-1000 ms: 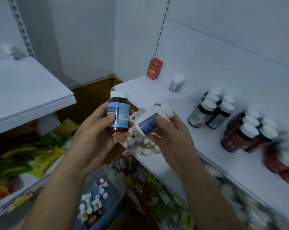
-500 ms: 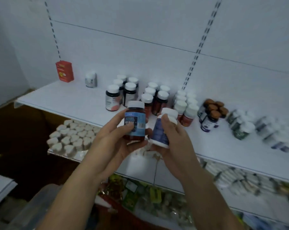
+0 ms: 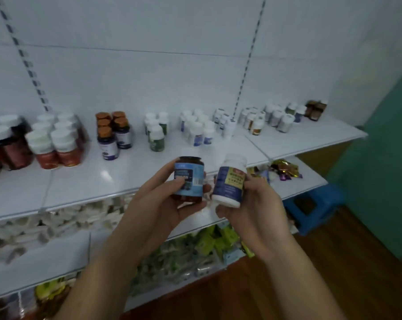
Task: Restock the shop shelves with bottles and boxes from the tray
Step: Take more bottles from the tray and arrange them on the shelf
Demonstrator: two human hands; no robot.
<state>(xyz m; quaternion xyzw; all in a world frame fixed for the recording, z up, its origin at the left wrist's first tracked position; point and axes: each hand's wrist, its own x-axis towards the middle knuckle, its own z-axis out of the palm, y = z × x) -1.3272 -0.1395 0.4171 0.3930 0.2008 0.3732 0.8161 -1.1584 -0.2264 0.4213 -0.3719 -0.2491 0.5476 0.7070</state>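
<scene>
My left hand (image 3: 159, 204) grips a brown bottle with a light blue label (image 3: 189, 179), held upright. A white bottle with a dark blue and yellow label (image 3: 230, 181) is in my right hand (image 3: 253, 204), tilted slightly left. Both bottles hover side by side in front of the white top shelf (image 3: 84, 181), just below its front edge. On that shelf stand groups of bottles: red-brown ones with white caps (image 3: 54, 139), orange-capped dark ones (image 3: 112, 132), green-labelled ones (image 3: 156, 132) and white ones with blue labels (image 3: 200, 130). The tray is out of sight.
More small bottles (image 3: 276, 116) line the shelf's right section. A lower shelf holds white packets (image 3: 57, 225) and bright wrapped sweets (image 3: 285, 169); green packets (image 3: 213, 241) lie lower still. A blue plastic stool (image 3: 315, 206) stands on the wooden floor by a green wall (image 3: 384, 181).
My view has swung to the right along the shelf; the red box and the left corner have gone out of sight. Both hands still hold their bottles, now in front of the shelf's middle.
</scene>
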